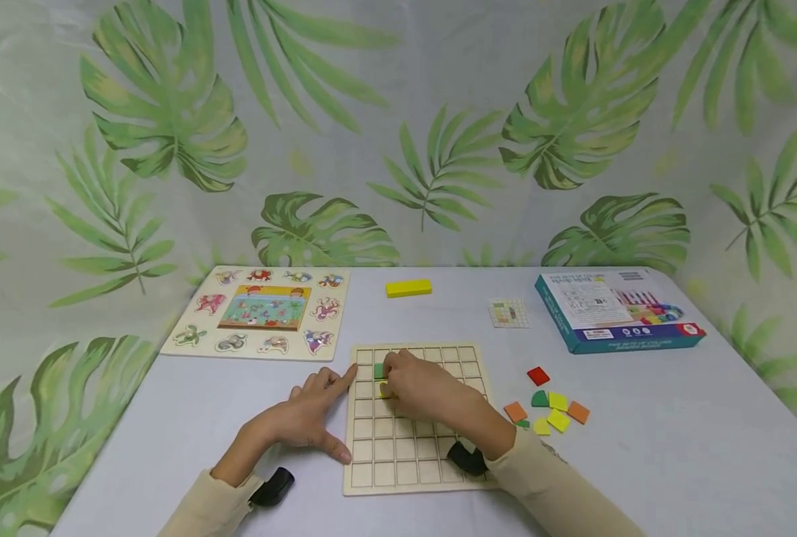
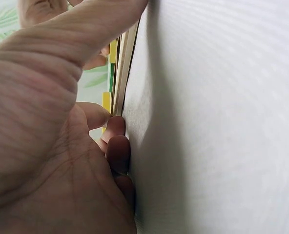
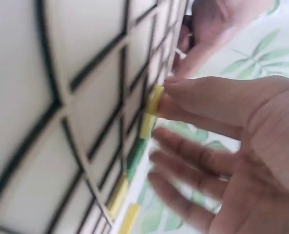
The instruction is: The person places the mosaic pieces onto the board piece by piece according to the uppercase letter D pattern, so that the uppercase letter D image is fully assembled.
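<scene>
On the desk (image 1: 170,418) lies a wooden grid board (image 1: 398,455), and both hands work at its upper left part. The right hand (image 1: 417,386) rests over the board's second and third rows, its thumb and first finger pinching a small yellow tile (image 1: 385,389) that sits against the board's surface; the other fingers (image 3: 193,156) hang loosely spread beside it. A green tile (image 1: 378,371) lies in a cell just above the yellow one, touching the right hand's fingertips. The left hand (image 1: 307,418) lies flat on the desk at the board's left edge, fingers straight and spread, with the forefinger pointing up to touch the edge near the green tile and the thumb lying along the edge lower down.

To the right of the board, a loose heap of colored tiles (image 1: 551,409) sits near it. Beyond the board are a yellow block (image 1: 408,288), a small pattern card (image 1: 508,313) and a teal box (image 1: 616,309). An animal puzzle (image 1: 260,312) lies up and left of the board.
</scene>
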{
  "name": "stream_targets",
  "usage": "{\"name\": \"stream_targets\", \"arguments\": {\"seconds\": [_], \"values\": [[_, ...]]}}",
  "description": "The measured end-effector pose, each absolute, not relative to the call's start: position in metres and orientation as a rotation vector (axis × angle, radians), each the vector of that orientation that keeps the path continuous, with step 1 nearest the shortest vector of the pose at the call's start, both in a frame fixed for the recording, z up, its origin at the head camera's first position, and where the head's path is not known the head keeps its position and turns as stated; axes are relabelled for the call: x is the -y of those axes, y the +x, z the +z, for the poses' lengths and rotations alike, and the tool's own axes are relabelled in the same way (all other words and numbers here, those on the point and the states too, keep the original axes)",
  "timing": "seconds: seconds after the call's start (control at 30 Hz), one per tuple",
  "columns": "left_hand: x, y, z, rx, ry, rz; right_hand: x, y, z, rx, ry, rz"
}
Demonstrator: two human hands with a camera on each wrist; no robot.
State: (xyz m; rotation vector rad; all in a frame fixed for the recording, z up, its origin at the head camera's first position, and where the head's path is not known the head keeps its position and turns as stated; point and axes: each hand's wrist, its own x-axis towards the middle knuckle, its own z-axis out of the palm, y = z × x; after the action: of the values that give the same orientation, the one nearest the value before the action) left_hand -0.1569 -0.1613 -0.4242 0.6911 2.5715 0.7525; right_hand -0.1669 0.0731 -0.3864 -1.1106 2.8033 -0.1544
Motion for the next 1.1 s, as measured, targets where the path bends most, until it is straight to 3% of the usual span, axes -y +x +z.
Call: {"name": "stream_targets", "arguments": {"seconds": [0.2,1.1], "values": [[0.161,-0.156,-0.421,-2.557,0.69,0.769,-0.081,-0.165,-0.382,-2.76,-0.984,-0.063],[0.162,-0.157,-0.425,-2.566,0.721,0.763,-0.089,-0.162,-0.376,-2.609,-1.019,-0.07]]}}
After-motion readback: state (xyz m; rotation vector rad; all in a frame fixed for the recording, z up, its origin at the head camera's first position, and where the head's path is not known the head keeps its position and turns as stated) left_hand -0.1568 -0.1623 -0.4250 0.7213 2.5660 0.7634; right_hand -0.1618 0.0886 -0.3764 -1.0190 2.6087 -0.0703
